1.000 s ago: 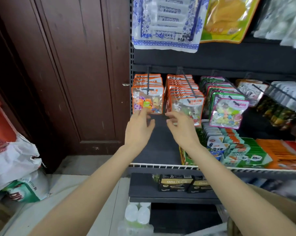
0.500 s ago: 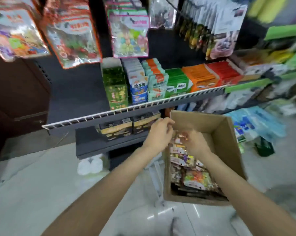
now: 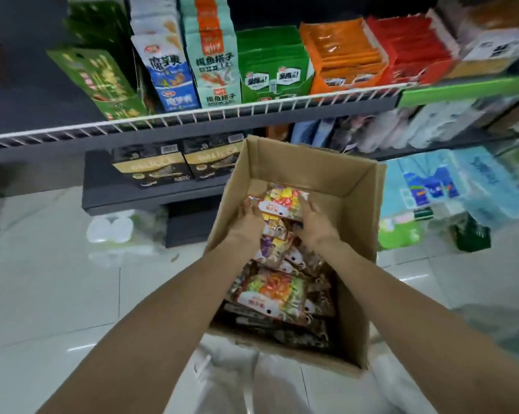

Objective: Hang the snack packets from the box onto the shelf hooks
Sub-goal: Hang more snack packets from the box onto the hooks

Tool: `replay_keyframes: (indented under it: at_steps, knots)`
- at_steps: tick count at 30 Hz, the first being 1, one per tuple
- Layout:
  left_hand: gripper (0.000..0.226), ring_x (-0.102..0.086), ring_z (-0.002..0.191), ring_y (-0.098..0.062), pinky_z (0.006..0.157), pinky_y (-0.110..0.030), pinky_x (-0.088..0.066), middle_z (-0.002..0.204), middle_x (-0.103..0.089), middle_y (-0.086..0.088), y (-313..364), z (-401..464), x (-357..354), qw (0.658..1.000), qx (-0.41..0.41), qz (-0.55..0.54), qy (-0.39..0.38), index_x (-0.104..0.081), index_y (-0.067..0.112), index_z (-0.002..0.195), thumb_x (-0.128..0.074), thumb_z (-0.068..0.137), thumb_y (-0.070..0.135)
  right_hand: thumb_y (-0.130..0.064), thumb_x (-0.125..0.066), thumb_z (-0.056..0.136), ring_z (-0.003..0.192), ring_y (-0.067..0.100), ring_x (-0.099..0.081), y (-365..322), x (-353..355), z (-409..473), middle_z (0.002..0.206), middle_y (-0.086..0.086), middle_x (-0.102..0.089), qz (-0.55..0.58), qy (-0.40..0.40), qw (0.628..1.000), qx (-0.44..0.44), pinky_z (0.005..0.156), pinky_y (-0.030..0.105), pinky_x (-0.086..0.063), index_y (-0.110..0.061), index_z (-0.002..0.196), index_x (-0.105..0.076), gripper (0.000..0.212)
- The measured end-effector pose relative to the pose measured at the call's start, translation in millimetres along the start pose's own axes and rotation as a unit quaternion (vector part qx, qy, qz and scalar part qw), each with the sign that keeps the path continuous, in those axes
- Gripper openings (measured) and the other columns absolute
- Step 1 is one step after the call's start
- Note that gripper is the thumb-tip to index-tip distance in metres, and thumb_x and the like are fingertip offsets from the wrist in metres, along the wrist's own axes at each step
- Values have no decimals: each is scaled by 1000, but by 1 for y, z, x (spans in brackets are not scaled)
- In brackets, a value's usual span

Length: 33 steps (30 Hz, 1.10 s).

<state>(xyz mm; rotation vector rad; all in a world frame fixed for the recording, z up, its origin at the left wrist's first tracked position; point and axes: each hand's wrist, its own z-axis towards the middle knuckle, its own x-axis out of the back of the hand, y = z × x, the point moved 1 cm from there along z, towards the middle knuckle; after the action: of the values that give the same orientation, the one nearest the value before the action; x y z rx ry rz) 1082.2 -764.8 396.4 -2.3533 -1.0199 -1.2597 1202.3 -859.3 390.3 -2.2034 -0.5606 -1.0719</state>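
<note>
Both hands, left (image 3: 248,222) and right (image 3: 316,224), down in box (image 3: 353,210) at frame centre, gripping top packet (image 3: 283,201) by opposite edges, likely to lift it out flat.

Snack packets (image 3: 274,289) in box (image 3: 353,264), box before shelf (image 3: 192,118), hands inside box

One box (image 3: 356,210), two hands (image 3: 249,222).

There is only one view, from a camera on the person's head. It looks forward and steeply down, close above the open cardboard box (image 3: 353,210), with the shelf (image 3: 192,121) at the top and the floor (image 3: 58,279) below.
</note>
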Motion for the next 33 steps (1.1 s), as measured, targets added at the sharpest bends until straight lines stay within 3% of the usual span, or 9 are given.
replay_keyframes:
  at_steps: [3, 5, 7, 11, 14, 19, 24, 27, 33]
  knots:
    - [56, -50, 122, -36, 94, -40, -45, 139, -39, -25, 12, -6, 14, 1000, -18, 9, 13, -17, -7, 145, -35, 92, -14, -11, -54, 92, 128, 31, -44, -2, -2, 14, 149, 10, -33, -61, -11, 998, 8, 96, 39, -46, -18, 144, -30, 58]
    - [51, -56, 115, -33, 88, -39, -48, 131, -50, -21, 16, -9, 20, 998, -42, 44, 20, -31, -6, 140, -36, 91, -15, -9, -48, 93, 107, 31, -58, -3, 1, 16, 121, 12, -58, -110, 24, 993, 19, 80, 35, -48, -14, 127, -52, 34]
    - [46, -58, 113, -32, 84, -38, -49, 127, -54, -18, 17, -13, 24, 994, -50, 97, 31, -41, -3, 135, -38, 90, -14, -8, -45, 94, 96, 30, -63, -4, 7, 15, 103, 11, -65, -154, 56, 986, 37, 70, 32, -45, -15, 112, -61, 26]
    - [31, -59, 107, -32, 77, -37, -46, 115, -59, -12, 19, -25, 48, 991, -47, 96, 76, -57, 6, 113, -42, 90, -9, -20, -45, 94, 94, 35, -64, -1, 27, 9, 100, 15, -68, -91, 119, 987, 53, 72, 36, -48, -15, 104, -68, 25]
    - [17, -63, 95, -31, 68, -34, -43, 101, -64, -11, 13, -29, 68, 987, -20, -6, 159, -64, 9, 100, -49, 93, 6, -25, -51, 94, 94, 35, -63, -1, 54, -3, 97, 13, -70, 6, 175, 982, 63, 71, 34, -47, -17, 102, -71, 23]
    - [28, -64, 96, -25, 81, -39, -53, 101, -71, -5, -2, -45, 107, 941, -41, -209, 262, -62, 18, 117, -62, 90, 26, -22, -61, 89, 87, 22, -64, -17, 96, -23, 90, 1, -72, 132, 217, 959, 130, 74, 31, -49, -19, 91, -73, 13]
    - [50, -61, 109, -27, 90, -40, -49, 107, -71, -8, -26, -68, 150, 931, -65, -211, 292, -51, 16, 135, -66, 87, 22, -26, -58, 92, 71, 22, -62, -60, 130, -49, 82, 5, -72, 126, 283, 934, 177, 57, 31, -41, -16, 94, -71, 16]
    - [50, -63, 102, -23, 89, -38, -50, 102, -72, -7, -48, -91, 174, 918, -73, -219, 322, -50, 16, 136, -65, 88, 19, -25, -58, 92, 73, 19, -63, -98, 153, -69, 83, 2, -71, 142, 319, 910, 223, 58, 28, -39, -13, 94, -71, 17]
    - [21, -59, 89, -20, 75, -33, -48, 93, -64, 0, -110, -146, 221, 897, -67, -188, 394, -71, 21, 108, -63, 89, 20, -23, -62, 89, 72, 12, -58, -187, 171, -104, 79, -4, -67, 185, 253, 892, 326, 61, 22, -40, -13, 87, -72, 14]
